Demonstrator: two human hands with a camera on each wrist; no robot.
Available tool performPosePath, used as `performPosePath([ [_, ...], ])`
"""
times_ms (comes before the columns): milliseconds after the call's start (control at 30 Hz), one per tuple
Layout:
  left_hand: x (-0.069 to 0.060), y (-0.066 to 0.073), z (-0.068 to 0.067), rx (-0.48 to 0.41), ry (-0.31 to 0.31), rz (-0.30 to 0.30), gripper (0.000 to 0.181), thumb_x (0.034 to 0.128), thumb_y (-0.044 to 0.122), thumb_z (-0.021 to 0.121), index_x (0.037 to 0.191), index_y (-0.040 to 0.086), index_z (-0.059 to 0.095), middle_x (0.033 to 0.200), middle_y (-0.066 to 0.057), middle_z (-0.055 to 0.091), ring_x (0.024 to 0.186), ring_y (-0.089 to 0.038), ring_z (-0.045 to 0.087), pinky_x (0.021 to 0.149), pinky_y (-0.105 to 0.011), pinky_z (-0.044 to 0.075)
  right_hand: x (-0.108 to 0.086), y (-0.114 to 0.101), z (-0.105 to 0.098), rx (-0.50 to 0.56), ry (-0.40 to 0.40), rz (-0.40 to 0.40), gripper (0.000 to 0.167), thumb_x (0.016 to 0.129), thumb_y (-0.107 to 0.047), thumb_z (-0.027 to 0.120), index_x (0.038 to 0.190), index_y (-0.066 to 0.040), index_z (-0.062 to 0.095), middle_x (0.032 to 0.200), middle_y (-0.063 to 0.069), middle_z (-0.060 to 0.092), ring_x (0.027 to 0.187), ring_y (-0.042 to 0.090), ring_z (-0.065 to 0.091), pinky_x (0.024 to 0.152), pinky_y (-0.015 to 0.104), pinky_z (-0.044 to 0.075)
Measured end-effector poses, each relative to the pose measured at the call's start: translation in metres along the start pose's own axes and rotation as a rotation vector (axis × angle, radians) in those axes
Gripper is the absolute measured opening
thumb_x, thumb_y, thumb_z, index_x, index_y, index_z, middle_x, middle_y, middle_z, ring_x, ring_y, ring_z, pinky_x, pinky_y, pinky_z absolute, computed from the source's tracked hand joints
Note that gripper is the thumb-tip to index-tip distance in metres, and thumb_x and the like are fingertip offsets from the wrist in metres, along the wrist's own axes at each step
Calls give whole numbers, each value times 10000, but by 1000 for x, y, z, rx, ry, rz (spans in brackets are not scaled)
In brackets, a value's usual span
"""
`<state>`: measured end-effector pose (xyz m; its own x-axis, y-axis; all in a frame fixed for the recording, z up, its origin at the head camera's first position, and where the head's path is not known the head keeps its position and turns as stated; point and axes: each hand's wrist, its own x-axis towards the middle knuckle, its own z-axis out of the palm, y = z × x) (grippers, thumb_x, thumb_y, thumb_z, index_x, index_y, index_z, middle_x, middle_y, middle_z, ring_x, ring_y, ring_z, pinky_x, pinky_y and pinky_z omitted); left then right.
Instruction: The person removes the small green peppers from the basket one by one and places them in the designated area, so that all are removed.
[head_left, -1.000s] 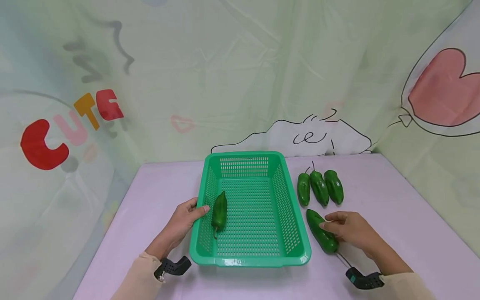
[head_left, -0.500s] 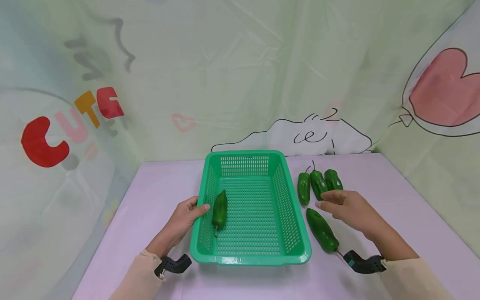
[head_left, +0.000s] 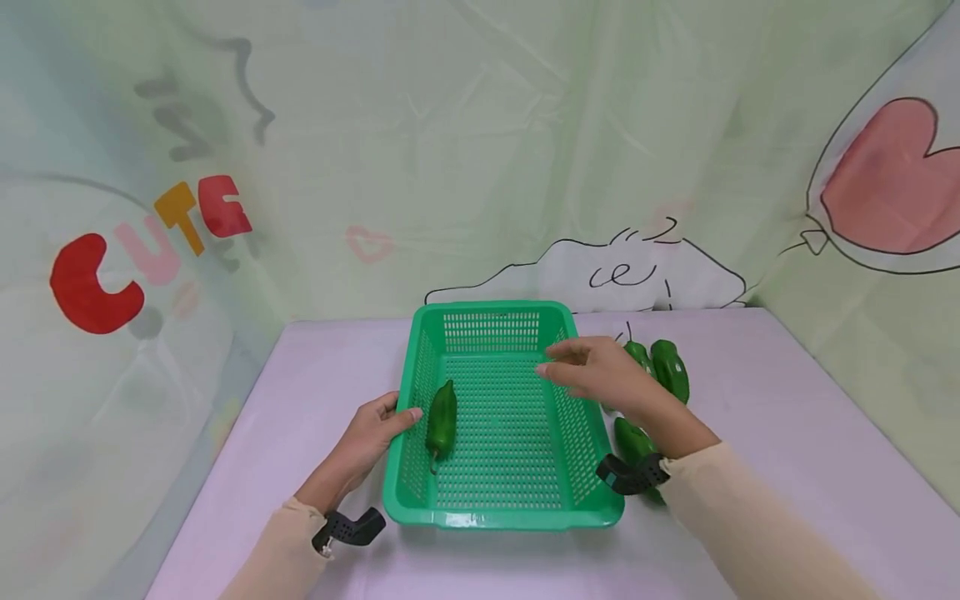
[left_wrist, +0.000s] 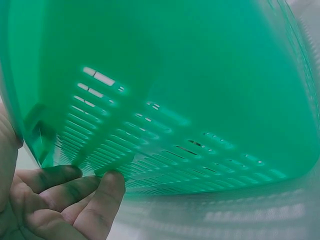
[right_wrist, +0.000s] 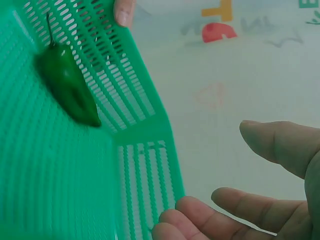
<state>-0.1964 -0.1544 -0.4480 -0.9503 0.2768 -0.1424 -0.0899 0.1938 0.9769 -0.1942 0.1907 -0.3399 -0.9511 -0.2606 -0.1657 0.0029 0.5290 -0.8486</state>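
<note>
My left hand (head_left: 369,442) grips the left rim of a green plastic basket (head_left: 502,522), thumb over the edge. In the left wrist view its fingers (left_wrist: 107,192) lie against the slotted outside wall (left_wrist: 200,75). A single green chili pepper (head_left: 442,421) lies inside along the left wall, stem toward me. Over the right wall hovers my right hand (head_left: 611,375), with nothing in it. Thumb and fingers stand apart in the right wrist view, close to the rim (right_wrist: 172,165). One large pepper (head_left: 632,437), partly hidden by my right wrist, lies right of the basket.
Farther back on the right lie more green peppers, among them a plump one (head_left: 671,371) and a long-stemmed one (head_left: 637,354); my right forearm partly covers this group. The lilac table (head_left: 322,358) ends at a printed curtain (head_left: 480,167) behind and on both sides.
My right hand has left the large pepper beside the basket and moved up and left, over the basket's right side. Basket, peppers and left hand have stayed in place.
</note>
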Motion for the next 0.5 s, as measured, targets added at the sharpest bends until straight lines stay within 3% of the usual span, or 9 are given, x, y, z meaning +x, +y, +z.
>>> performPosePath([
  [267, 0, -1, 0, -4, 4, 12, 578, 1044, 241, 634, 1521, -36, 459, 1352, -245, 660, 1151, -318, 709, 945, -394, 603, 50, -5, 46, 118, -99, 56, 569, 1011, -303, 699, 1443, 42, 561, 1367, 230, 633, 1151, 374, 692, 938, 481, 606],
  [500, 1, -3, 0, -4, 2, 22, 577, 1049, 251, 627, 1523, -32, 459, 1360, -242, 656, 1172, -326, 700, 957, -384, 598, 73, -5, 81, 140, -155, 99, 499, 981, -263, 728, 1354, 53, 630, 1237, 233, 690, 1100, 400, 702, 895, 493, 619],
])
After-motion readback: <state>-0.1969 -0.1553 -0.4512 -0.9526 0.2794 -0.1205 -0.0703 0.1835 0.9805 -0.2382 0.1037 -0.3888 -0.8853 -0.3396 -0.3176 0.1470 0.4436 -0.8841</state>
